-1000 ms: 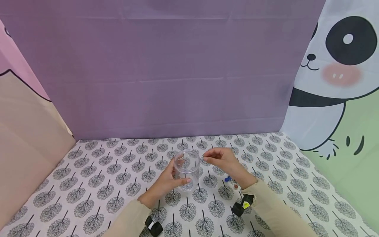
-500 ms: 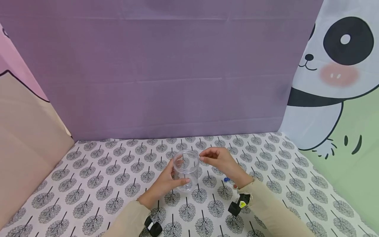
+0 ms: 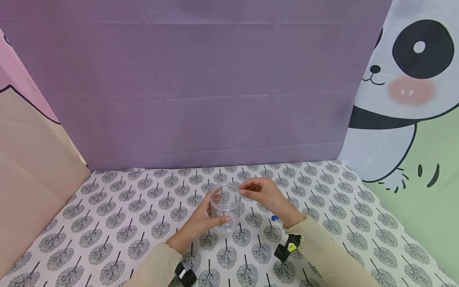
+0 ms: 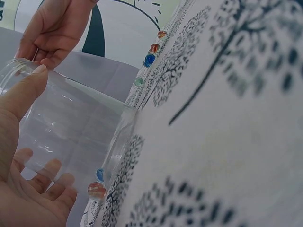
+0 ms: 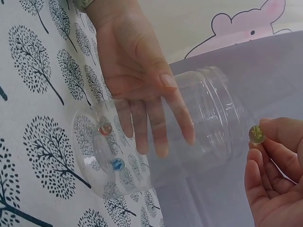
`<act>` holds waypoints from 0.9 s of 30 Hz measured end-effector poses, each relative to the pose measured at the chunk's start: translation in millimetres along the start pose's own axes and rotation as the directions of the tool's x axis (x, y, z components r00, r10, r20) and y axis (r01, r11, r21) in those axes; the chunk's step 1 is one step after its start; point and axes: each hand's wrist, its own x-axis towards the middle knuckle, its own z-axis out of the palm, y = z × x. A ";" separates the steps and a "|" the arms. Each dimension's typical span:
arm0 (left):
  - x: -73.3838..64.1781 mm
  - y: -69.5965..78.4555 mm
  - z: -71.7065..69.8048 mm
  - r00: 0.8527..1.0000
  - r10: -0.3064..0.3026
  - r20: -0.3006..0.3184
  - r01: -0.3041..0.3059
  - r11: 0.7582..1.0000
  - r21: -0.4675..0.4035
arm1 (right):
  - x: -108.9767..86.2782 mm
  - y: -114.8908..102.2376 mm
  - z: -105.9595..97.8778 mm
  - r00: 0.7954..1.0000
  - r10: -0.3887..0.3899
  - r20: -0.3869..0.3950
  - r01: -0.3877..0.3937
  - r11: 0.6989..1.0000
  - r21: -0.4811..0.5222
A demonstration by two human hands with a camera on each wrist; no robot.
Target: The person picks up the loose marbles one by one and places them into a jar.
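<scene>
My left hand (image 3: 203,218) grips a clear jar (image 3: 232,217), thumb on the near side and fingers round the far side. The jar's mouth faces up, and its base is at the tablecloth. At the right of the rim, my right hand (image 3: 264,194) pinches a greenish-yellow glass marble (image 5: 256,134) between thumb and fingers. In the left wrist view, an orange marble (image 4: 96,190) and a blue marble (image 4: 100,174) show by the jar's base. The right wrist view shows an orange marble (image 5: 105,128) and a blue marble (image 5: 118,164) through the jar wall.
Right of the jar, a blue marble (image 3: 274,218) lies on the tree-print tablecloth (image 3: 118,239) beside my right forearm. The left wrist view shows several marbles there, among them a green one (image 4: 138,81) and an orange one (image 4: 154,48). A purple backdrop (image 3: 215,99) rises behind.
My right hand has moved left with the pinched marble, up to the jar's rim. Its forearm now hides the red marble seen earlier. The left hand and jar have hardly moved.
</scene>
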 end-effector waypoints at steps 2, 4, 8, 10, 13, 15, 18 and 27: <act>0.0 -0.1 0.2 1.000 0.003 0.002 -0.003 1.000 0.002 | 0.6 0.9 0.4 1.000 -0.009 0.004 0.009 1.000 -0.002; 0.1 -0.3 0.3 1.000 0.006 0.005 -0.006 1.000 0.006 | 1.1 1.4 0.8 1.000 -0.019 0.006 0.019 1.000 -0.010; 0.6 -0.8 -0.2 1.000 0.010 0.003 -0.010 1.000 0.023 | 1.9 0.6 1.9 1.000 -0.024 0.007 0.024 0.999 -0.027; 0.9 -1.1 -0.5 1.000 0.010 0.004 -0.010 1.000 0.027 | 1.9 -0.3 2.4 1.000 -0.023 0.003 0.023 0.999 -0.032; 1.2 -1.3 -0.7 1.000 0.012 0.007 -0.012 1.000 0.024 | 1.6 -0.8 3.1 1.000 -0.023 0.000 0.023 0.999 -0.032; 1.1 -1.3 -0.8 1.000 0.010 0.010 -0.010 1.000 0.019 | 1.5 -0.7 3.7 1.000 -0.024 0.000 0.024 0.999 -0.026; 1.0 -1.0 -0.8 1.000 0.011 0.015 -0.011 1.000 0.018 | 1.2 -0.9 4.3 1.000 -0.022 0.004 0.022 0.999 -0.023; 1.2 -1.0 -1.2 1.000 0.021 0.021 -0.022 1.000 0.011 | 3.6 -1.5 6.7 0.999 -0.044 0.016 0.044 0.998 -0.046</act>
